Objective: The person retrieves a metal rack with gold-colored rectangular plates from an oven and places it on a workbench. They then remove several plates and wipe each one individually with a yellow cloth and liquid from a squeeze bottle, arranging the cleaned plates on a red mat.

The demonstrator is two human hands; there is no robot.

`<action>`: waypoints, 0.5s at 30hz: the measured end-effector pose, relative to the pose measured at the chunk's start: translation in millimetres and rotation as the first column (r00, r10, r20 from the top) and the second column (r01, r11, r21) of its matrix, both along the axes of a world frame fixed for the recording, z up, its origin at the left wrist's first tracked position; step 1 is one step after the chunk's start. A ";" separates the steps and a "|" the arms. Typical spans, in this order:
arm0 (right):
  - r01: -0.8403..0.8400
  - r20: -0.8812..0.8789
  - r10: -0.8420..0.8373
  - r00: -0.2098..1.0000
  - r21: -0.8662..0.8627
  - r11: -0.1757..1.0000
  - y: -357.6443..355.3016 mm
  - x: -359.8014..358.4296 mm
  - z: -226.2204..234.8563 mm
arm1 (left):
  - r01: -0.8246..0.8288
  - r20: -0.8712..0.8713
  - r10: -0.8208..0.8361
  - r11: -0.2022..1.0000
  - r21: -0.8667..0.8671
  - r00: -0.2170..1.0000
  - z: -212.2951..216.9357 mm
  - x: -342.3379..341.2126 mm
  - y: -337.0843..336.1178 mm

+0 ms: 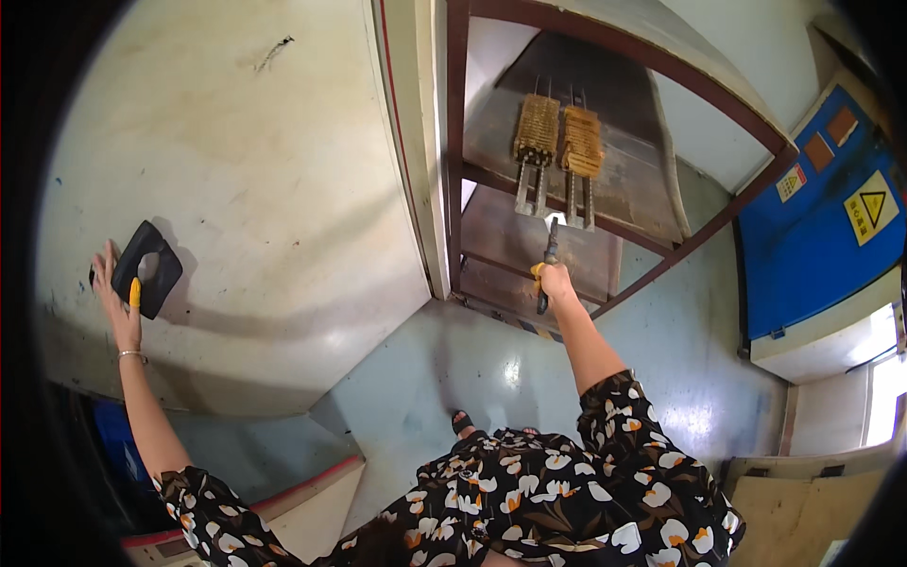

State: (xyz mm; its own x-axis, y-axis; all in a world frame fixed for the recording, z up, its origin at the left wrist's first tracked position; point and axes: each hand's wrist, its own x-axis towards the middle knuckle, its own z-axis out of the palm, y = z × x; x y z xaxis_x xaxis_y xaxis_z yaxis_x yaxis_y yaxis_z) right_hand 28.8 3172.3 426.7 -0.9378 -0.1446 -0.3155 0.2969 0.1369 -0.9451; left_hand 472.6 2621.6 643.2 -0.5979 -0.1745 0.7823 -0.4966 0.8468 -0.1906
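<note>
At the far left, my left hand (121, 307) lies against a black angular piece (162, 282) with an oval opening, on a large off-white panel. Its fingers are stretched out, and its thumb wears a yellow finger cover and touches the piece. My right hand (556, 281), reaching forward, is closed round a dark, rod-like handle (551, 246), with yellow showing at the fingers. Just beyond the handle's tip is a metal two-armed rack (540, 206). On the rack sit two brown ridged blocks, the left one (537, 128) and the right one (582, 142). Whether handle and rack join is unclear.
A brown metal frame (455, 113) surrounds the dark shelf (642, 142) under the rack; a lower shelf (501, 236) is below. The off-white panel (274, 189) fills the left. A blue cabinet (803, 255) with a yellow warning sign stands right. Below is grey-blue floor (406, 369).
</note>
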 end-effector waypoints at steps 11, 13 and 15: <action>-0.164 0.113 0.164 0.980 -0.005 0.986 99.3 76.8 96.7 | 0.627 -0.646 0.079 0.174 0.759 0.760 -104.4 -100.0 113.5; -0.192 0.141 0.200 0.970 -0.068 0.979 126.0 89.8 101.6 | 0.798 -0.768 0.271 -0.376 0.471 0.580 -178.9 -143.8 169.6; -0.202 0.168 0.216 0.962 -0.093 0.975 155.2 101.4 107.6 | 0.668 -0.767 0.244 -0.682 0.299 0.593 -209.8 -200.5 261.1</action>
